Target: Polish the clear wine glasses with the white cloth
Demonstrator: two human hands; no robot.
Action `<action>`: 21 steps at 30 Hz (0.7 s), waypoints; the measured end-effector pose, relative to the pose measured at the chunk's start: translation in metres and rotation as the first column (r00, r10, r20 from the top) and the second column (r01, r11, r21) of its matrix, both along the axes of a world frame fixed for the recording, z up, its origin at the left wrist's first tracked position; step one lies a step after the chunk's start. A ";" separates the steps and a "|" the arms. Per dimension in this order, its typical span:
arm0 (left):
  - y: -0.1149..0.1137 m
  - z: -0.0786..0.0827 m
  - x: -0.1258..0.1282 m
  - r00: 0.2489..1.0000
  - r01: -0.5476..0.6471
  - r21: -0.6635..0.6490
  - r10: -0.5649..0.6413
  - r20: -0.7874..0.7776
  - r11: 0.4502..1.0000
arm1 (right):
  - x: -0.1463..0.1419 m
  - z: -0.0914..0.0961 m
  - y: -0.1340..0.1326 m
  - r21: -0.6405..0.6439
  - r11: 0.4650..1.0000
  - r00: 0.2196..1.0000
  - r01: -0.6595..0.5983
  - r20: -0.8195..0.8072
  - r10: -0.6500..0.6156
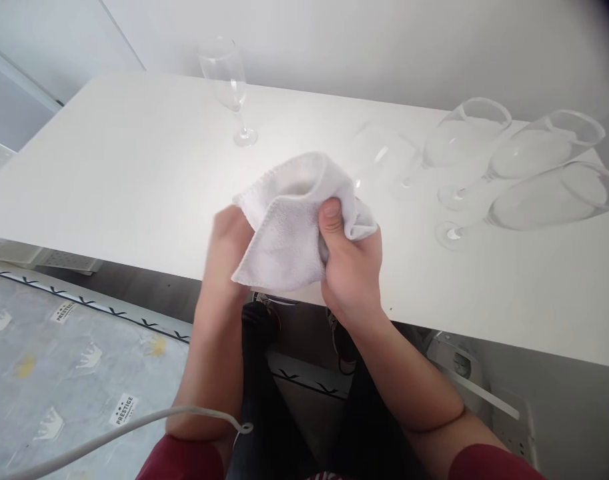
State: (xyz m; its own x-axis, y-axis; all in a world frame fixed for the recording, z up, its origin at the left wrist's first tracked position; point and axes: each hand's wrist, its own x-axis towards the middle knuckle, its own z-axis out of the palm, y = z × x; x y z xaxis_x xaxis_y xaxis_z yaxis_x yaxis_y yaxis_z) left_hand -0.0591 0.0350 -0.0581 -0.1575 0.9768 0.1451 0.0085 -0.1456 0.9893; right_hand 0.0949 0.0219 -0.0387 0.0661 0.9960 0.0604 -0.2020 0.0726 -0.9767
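Head | right grip (353, 263) pinching nubby white cloth (291, 240) | left grip (229, 243): cannot tell | clear stemmed glasses (549, 200)

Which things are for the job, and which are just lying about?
For the job:
white cloth, in the right hand
left hand, at the cloth
probably the glasses on the table

Just lying about, I think:
white cord
crown-patterned surface

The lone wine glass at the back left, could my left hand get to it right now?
Probably yes: nothing visible stands between your left hand and that wine glass, though the hand is partly behind the white cloth and may need freeing first.
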 end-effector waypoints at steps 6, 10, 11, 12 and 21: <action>0.000 0.033 0.002 0.960 0.194 0.036 -0.197 0.200 0.980 | -0.006 0.003 -0.002 -0.095 0.935 0.920 -0.341 0.170 0.352; -0.001 0.033 0.006 0.964 0.251 0.095 -0.258 0.070 0.963 | -0.002 0.014 -0.005 -0.087 0.882 0.840 -0.463 0.273 0.468; -0.002 0.032 0.006 0.973 0.219 0.120 -0.226 0.047 0.968 | 0.001 0.017 -0.005 -0.082 0.877 0.820 -0.473 0.323 0.472; -0.002 0.031 0.007 0.982 0.181 0.148 -0.187 0.031 0.972 | 0.006 0.020 -0.004 -0.079 0.874 0.794 -0.480 0.384 0.471; 0.003 0.030 0.011 0.967 -0.245 0.251 0.255 -0.006 0.936 | 0.034 0.025 -0.002 0.288 0.908 0.582 -0.306 0.811 -0.062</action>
State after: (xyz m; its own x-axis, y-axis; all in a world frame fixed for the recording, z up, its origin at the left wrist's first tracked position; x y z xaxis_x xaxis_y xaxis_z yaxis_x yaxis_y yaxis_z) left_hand -0.0486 0.0375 -0.0283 -0.3816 0.8394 0.3869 0.1131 -0.3731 0.9209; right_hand 0.1288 0.0200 -0.0132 -0.3113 0.8747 0.3714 0.5961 0.4841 -0.6405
